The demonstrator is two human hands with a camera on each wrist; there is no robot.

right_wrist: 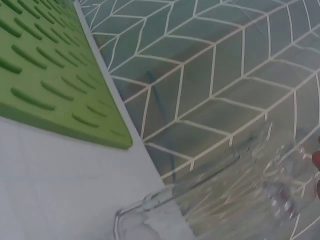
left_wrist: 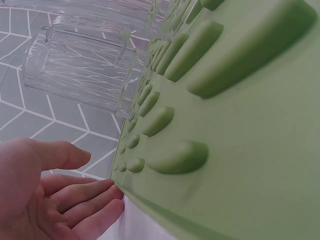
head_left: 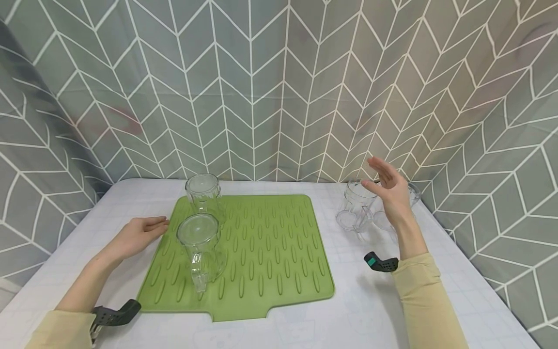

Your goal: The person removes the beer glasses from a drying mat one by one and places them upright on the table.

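On the left part of a green ridged mat (head_left: 270, 247) stand two clear glass mugs, a front mug (head_left: 198, 231) with its handle toward me and a rear mug (head_left: 203, 188). My left hand (head_left: 138, 236) rests beside the mat's left edge. Its fingertips (left_wrist: 107, 187) are right at that edge in the left wrist view, and nothing is in its grasp. At the right, my right hand (head_left: 392, 191) is raised, thumb and fingers spread apart, overlapping more glass mugs. One clear mug (head_left: 348, 213) stands left of it; another mug (head_left: 414, 193) is partly hidden behind it.
A white cloth (head_left: 301, 329) covers the table under the mat. Behind and at the right hangs a grey curtain (head_left: 270, 97) with white chevron lines, close to the table's back edge. A black band (head_left: 114, 314) is on the left wrist, another band (head_left: 380, 262) on the right.
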